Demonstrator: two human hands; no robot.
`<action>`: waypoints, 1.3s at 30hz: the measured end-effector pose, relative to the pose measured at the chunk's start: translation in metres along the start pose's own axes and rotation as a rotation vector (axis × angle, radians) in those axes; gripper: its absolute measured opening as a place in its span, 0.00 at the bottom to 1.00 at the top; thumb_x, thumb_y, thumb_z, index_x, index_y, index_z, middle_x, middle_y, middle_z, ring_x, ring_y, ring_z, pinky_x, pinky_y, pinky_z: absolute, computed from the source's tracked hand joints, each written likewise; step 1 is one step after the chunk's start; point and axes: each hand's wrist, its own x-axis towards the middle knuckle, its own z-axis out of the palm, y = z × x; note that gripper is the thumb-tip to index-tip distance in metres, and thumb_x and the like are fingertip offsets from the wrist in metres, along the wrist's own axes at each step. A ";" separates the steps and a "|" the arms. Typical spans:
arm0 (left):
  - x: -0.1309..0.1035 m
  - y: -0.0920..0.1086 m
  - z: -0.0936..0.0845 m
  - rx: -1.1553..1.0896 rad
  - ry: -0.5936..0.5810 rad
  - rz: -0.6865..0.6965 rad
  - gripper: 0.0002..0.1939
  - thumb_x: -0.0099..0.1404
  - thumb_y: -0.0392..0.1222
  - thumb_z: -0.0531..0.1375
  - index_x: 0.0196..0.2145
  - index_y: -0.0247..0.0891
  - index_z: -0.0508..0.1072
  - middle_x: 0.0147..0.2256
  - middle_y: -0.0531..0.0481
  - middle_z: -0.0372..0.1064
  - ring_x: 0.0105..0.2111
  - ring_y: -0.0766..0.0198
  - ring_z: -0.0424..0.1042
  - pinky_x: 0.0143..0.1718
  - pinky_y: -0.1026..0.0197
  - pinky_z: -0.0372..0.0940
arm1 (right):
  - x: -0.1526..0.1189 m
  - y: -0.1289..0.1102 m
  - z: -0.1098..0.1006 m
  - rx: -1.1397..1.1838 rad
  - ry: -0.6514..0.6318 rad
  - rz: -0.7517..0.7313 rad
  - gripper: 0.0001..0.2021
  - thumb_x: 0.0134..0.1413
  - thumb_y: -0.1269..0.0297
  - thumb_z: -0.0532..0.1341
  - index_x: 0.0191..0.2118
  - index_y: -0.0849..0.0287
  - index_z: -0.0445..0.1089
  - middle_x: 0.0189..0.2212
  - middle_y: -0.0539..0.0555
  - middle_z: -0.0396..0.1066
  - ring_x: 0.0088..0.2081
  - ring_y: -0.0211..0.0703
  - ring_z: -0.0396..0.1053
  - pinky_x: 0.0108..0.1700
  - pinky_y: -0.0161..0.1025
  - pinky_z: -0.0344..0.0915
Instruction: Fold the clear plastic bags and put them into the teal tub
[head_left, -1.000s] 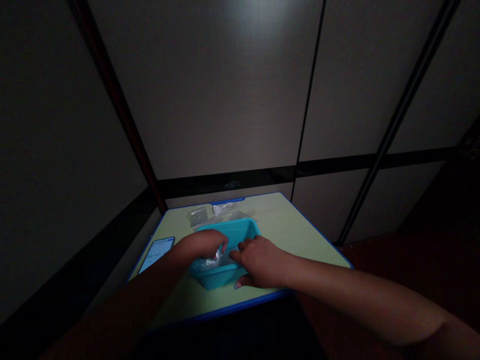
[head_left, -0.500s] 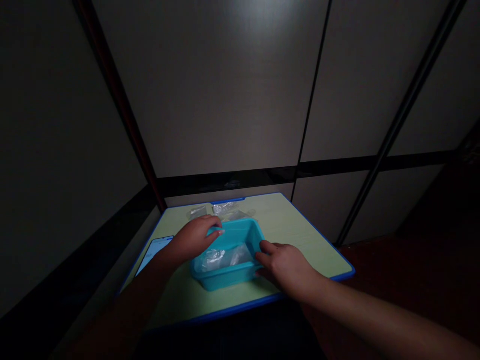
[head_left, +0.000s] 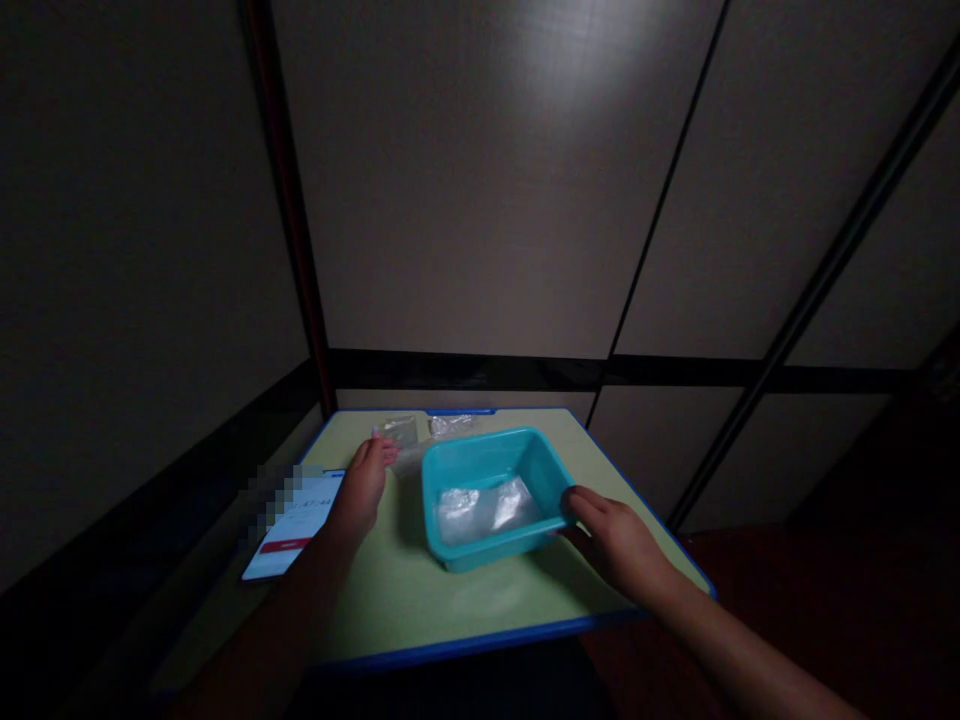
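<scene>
A turquoise plastic basin (head_left: 484,547) stands on the small table, with crumpled clear plastic bags (head_left: 487,508) lying in its bottom. Its right rim near the front corner is gripped by my right hand (head_left: 619,540), thumb and fingers on either side of the wall. To the left of the basin, my left hand (head_left: 366,482) reaches over the table with its fingers stretched out. Its fingertips are at the near edge of a flat clear plastic bag (head_left: 401,432); whether they touch it I cannot tell. A second clear bag (head_left: 451,425) lies at the table's back edge.
A phone (head_left: 300,520) with a lit screen lies at the table's left side, partly behind my left forearm. The pale green table (head_left: 390,610) has a blue rim. Large cabinet panels (head_left: 465,220) rise right behind it.
The basin has shifted to the right with my right hand on it. My left hand has left the basin's far-left rim and moved left toward the bags. The camera view has turned slightly.
</scene>
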 end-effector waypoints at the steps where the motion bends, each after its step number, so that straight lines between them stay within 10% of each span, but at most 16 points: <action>1: 0.005 -0.005 0.004 0.060 0.007 0.050 0.27 0.64 0.57 0.36 0.35 0.35 0.65 0.37 0.41 0.70 0.36 0.58 0.71 0.36 0.56 0.64 | -0.004 0.010 -0.002 0.015 0.043 0.012 0.06 0.57 0.63 0.53 0.32 0.57 0.63 0.31 0.54 0.69 0.30 0.41 0.68 0.31 0.34 0.60; 6: 0.015 -0.025 0.028 0.182 -0.069 0.180 0.14 0.57 0.51 0.52 0.28 0.37 0.70 0.30 0.46 0.70 0.37 0.56 0.69 0.41 0.55 0.61 | -0.023 0.065 -0.014 0.022 0.165 0.159 0.07 0.55 0.60 0.54 0.31 0.56 0.64 0.30 0.55 0.69 0.29 0.42 0.68 0.30 0.35 0.61; 15: 0.010 -0.034 0.051 0.769 -0.313 0.458 0.18 0.60 0.51 0.56 0.48 0.52 0.70 0.57 0.43 0.56 0.58 0.46 0.49 0.54 0.39 0.42 | -0.014 0.160 -0.005 -0.216 0.166 0.424 0.14 0.52 0.52 0.52 0.27 0.57 0.62 0.25 0.54 0.67 0.23 0.41 0.64 0.24 0.35 0.55; 24: 0.008 -0.042 0.043 0.887 -0.378 0.395 0.22 0.61 0.54 0.52 0.53 0.52 0.66 0.61 0.42 0.49 0.61 0.45 0.44 0.54 0.36 0.38 | 0.054 0.182 0.033 -0.204 0.109 0.517 0.12 0.49 0.56 0.55 0.32 0.60 0.66 0.30 0.58 0.71 0.29 0.45 0.68 0.28 0.35 0.57; 39: 0.007 -0.035 0.039 0.990 -0.418 0.357 0.28 0.62 0.56 0.50 0.54 0.37 0.64 0.59 0.37 0.54 0.58 0.45 0.51 0.55 0.36 0.40 | 0.099 0.210 0.062 -0.006 0.076 0.264 0.20 0.49 0.53 0.57 0.44 0.61 0.66 0.40 0.62 0.71 0.40 0.50 0.70 0.40 0.43 0.66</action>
